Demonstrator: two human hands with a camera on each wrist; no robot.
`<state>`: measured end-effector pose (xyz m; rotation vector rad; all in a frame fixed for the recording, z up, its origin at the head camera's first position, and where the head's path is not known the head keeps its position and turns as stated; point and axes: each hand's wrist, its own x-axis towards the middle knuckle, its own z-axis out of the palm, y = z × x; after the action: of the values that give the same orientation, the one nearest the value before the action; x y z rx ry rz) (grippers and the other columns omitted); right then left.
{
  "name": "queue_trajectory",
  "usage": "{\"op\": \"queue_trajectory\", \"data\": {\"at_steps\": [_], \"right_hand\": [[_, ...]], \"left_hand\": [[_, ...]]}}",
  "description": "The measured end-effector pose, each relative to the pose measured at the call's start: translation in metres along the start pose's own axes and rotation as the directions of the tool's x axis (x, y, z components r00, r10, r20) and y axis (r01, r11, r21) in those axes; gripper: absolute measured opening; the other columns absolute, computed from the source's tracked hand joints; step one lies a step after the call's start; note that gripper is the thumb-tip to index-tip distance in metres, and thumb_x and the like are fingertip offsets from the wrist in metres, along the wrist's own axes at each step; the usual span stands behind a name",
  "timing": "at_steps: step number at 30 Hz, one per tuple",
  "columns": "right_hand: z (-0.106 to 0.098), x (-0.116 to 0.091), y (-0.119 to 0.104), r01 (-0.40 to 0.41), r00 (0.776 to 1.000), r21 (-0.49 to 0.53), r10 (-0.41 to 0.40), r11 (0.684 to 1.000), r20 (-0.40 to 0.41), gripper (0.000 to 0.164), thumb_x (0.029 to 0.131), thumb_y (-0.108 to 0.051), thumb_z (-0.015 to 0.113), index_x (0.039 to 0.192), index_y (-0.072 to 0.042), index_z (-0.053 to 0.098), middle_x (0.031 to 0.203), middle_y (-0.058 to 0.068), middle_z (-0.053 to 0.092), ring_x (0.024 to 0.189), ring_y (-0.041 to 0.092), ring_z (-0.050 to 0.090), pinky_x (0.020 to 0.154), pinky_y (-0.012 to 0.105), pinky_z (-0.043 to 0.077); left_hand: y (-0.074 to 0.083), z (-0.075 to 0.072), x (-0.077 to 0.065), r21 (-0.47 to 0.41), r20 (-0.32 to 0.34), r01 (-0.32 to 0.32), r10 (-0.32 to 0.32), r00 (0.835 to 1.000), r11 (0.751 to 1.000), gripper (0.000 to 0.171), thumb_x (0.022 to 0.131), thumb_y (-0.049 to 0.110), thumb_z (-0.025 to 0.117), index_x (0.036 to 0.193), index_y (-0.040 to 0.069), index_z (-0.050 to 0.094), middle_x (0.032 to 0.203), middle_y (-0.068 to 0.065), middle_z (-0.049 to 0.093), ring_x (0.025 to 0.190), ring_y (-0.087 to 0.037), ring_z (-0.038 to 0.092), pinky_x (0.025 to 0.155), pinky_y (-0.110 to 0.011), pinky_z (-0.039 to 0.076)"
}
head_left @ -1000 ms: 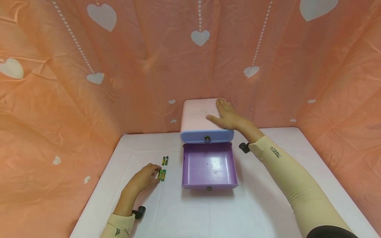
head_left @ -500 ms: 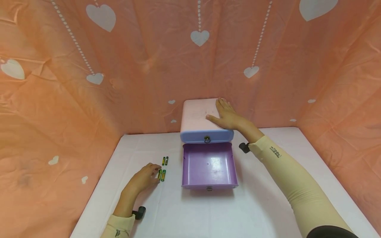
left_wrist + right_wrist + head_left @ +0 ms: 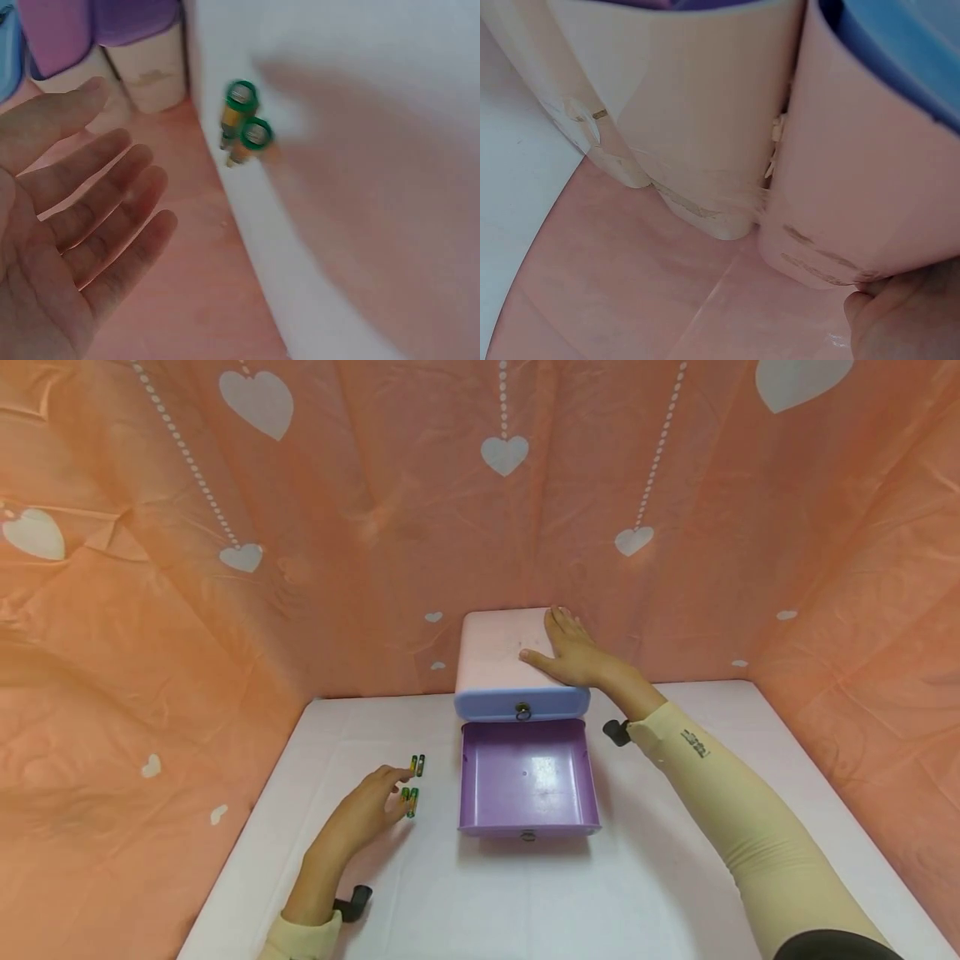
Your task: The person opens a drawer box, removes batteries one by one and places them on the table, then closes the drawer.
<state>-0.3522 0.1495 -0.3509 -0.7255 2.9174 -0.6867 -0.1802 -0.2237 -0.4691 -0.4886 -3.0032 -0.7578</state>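
Observation:
My left hand [image 3: 362,810] hovers by the green-and-yellow batteries on the white table. Its thumb and fingers reach over the nearer pair of batteries [image 3: 413,803] without gripping them. Just beyond lies a second pair of batteries [image 3: 421,767]. In the left wrist view the fingers of that left hand [image 3: 90,210] are spread, apart from the batteries [image 3: 240,94]. My right hand [image 3: 573,652] rests flat on the pink top of a small drawer unit [image 3: 498,647]. Below its blue drawer front [image 3: 487,703], a purple drawer [image 3: 517,793] is pulled out and bare inside.
An orange cloth [image 3: 375,552] with white hearts rises behind and at both sides of the white table [image 3: 465,902]. The drawer unit stands against it at the back. The purple drawer juts forward, right of the batteries.
My left hand has shifted slightly right, its fingertips moving farther over the batteries towards the far pair. My right hand, the drawer unit and the batteries appear unmoved.

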Motion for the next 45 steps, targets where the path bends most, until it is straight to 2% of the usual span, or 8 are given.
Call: {"op": "queue_trajectory", "data": {"at_steps": [6, 17, 27, 30, 36, 45], "right_hand": [[0.0, -0.001, 0.002, -0.002, 1.0, 0.012, 0.002, 1.0, 0.004, 0.102, 0.108, -0.06, 0.045, 0.166, 0.009, -0.004, 0.176, 0.026, -0.013, 0.164, 0.038, -0.014, 0.133, 0.05, -0.01], [0.001, -0.002, 0.003, -0.002, 1.0, 0.022, 0.001, 1.0, 0.007, 0.103, 0.108, -0.06, 0.046, 0.166, 0.009, -0.004, 0.176, 0.026, -0.013, 0.164, 0.038, -0.014, 0.133, 0.05, -0.01], [0.0, 0.001, 0.003, 0.0, 1.0, 0.009, 0.0, 1.0, 0.006, 0.101, 0.109, -0.058, 0.046, 0.165, 0.009, -0.004, 0.175, 0.028, -0.013, 0.164, 0.039, -0.015, 0.133, 0.049, -0.01], [0.0, 0.0, 0.002, 0.001, 1.0, 0.0, -0.001, 1.0, 0.004, 0.1, 0.109, -0.057, 0.046, 0.165, 0.01, -0.004, 0.175, 0.028, -0.013, 0.164, 0.039, -0.014, 0.133, 0.049, -0.01], [-0.001, 0.0, 0.0, 0.004, 1.0, 0.001, -0.004, 1.0, 0.009, 0.1, 0.11, -0.056, 0.046, 0.165, 0.01, -0.004, 0.175, 0.029, -0.013, 0.164, 0.039, -0.015, 0.133, 0.05, -0.01], [-0.002, 0.0, -0.001, 0.004, 1.0, 0.016, -0.004, 1.0, 0.011, 0.1, 0.109, -0.056, 0.045, 0.165, 0.01, -0.003, 0.175, 0.029, -0.011, 0.164, 0.038, -0.014, 0.133, 0.049, -0.009]], "left_hand": [[0.015, -0.003, -0.004, -0.018, -0.065, -0.064, 0.063, 0.996, 0.998, 0.041, 0.1, 0.016, 0.078, 0.137, 0.001, 0.066, 0.135, -0.01, 0.067, 0.119, -0.03, 0.066, 0.103, -0.052, 0.056], [0.044, -0.008, -0.014, -0.118, -0.163, -0.099, 0.079, 0.983, 0.988, 0.04, 0.099, 0.019, 0.08, 0.136, 0.009, 0.069, 0.131, -0.004, 0.07, 0.115, -0.022, 0.067, 0.102, -0.05, 0.056], [0.074, -0.01, -0.022, -0.229, -0.188, -0.147, 0.104, 0.977, 0.962, 0.034, 0.098, 0.017, 0.081, 0.13, 0.019, 0.07, 0.125, 0.007, 0.069, 0.113, -0.015, 0.067, 0.1, -0.043, 0.058], [0.081, -0.006, -0.025, -0.252, -0.188, -0.167, 0.121, 0.975, 0.953, 0.033, 0.098, 0.016, 0.081, 0.13, 0.02, 0.07, 0.125, 0.006, 0.07, 0.112, -0.015, 0.067, 0.098, -0.04, 0.058], [0.094, 0.007, -0.027, -0.292, -0.193, -0.25, 0.199, 0.961, 0.923, 0.031, 0.098, 0.009, 0.079, 0.128, 0.011, 0.072, 0.123, -0.003, 0.073, 0.111, -0.015, 0.068, 0.1, -0.037, 0.058], [0.109, 0.022, -0.031, -0.355, -0.176, -0.306, 0.259, 0.95, 0.883, 0.03, 0.098, 0.007, 0.079, 0.128, 0.008, 0.072, 0.123, -0.003, 0.073, 0.111, -0.019, 0.069, 0.099, -0.034, 0.059]]}}
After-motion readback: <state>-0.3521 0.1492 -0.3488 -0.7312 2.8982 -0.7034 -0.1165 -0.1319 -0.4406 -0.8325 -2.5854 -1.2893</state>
